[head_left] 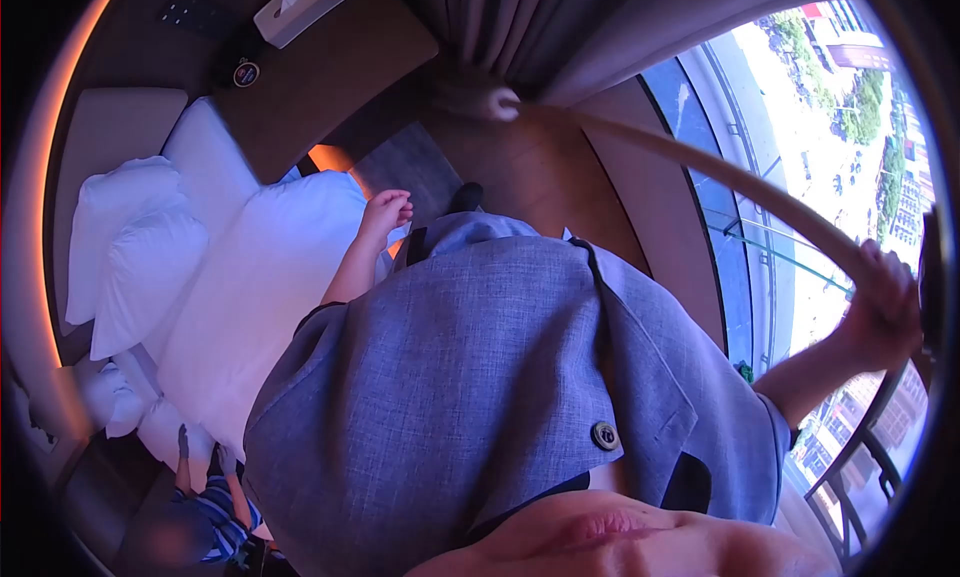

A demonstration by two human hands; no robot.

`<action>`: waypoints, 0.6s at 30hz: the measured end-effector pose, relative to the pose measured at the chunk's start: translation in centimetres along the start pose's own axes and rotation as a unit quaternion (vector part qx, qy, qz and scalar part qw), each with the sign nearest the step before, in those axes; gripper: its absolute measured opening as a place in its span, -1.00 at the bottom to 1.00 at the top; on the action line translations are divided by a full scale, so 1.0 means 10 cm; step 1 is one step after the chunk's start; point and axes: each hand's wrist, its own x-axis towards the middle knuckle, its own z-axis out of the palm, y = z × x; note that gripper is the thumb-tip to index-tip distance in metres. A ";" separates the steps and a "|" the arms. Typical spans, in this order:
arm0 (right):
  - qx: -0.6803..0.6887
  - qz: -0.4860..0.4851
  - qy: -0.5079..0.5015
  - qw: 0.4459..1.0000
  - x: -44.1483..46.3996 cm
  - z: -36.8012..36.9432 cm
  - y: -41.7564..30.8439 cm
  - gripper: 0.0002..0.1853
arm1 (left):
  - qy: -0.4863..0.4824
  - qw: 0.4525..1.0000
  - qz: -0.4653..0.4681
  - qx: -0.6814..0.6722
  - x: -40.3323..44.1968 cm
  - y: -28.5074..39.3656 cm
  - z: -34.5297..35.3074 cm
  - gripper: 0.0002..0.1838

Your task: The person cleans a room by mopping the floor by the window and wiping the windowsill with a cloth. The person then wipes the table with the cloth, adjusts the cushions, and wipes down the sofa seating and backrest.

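My right hand point(882, 302) is at the far right, wrapped around a long light-brown pole point(720, 169). The pole slants from my fist across the window side towards the floor. Its far end is blurred and pale, so I cannot tell what kind of head it has. My left hand point(385, 215) hangs beside the bed, in front of my body, its fingers loosely bent and nothing visible in them. Nearest to it is the white quilt point(290, 247). My grey jacket point(450, 347) fills the middle of the view.
Pillows point(150, 267) lie on the bed at left. A brown desk point(330, 87) bears a tissue box point(300, 9) and a small dark round item point(246, 74). Curtains point(500, 22) hang by the large window point(690, 127). Another person in a striped shirt point(222, 512) is at lower left.
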 end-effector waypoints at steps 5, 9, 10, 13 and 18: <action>-0.062 -0.058 0.000 0.996 0.41 0.06 1.92 -0.91 | -0.040 0.998 0.034 0.021 0.08 0.33 0.14 -0.76; -0.423 0.054 -0.054 0.903 0.17 0.16 3.40 -0.88 | -0.069 0.959 0.230 0.152 0.53 0.51 0.64 -0.59; -0.381 0.055 -0.044 0.922 0.12 0.19 3.35 -0.88 | -0.046 0.934 0.290 0.204 0.61 0.59 0.87 -0.50; -0.320 0.076 -0.026 0.944 -0.20 0.34 2.79 -0.87 | 0.004 0.801 0.506 0.320 0.79 0.99 1.62 -0.23; -0.337 0.089 0.083 0.934 -0.73 0.36 1.61 -0.87 | -0.063 0.717 0.504 0.477 0.87 0.72 2.79 -0.61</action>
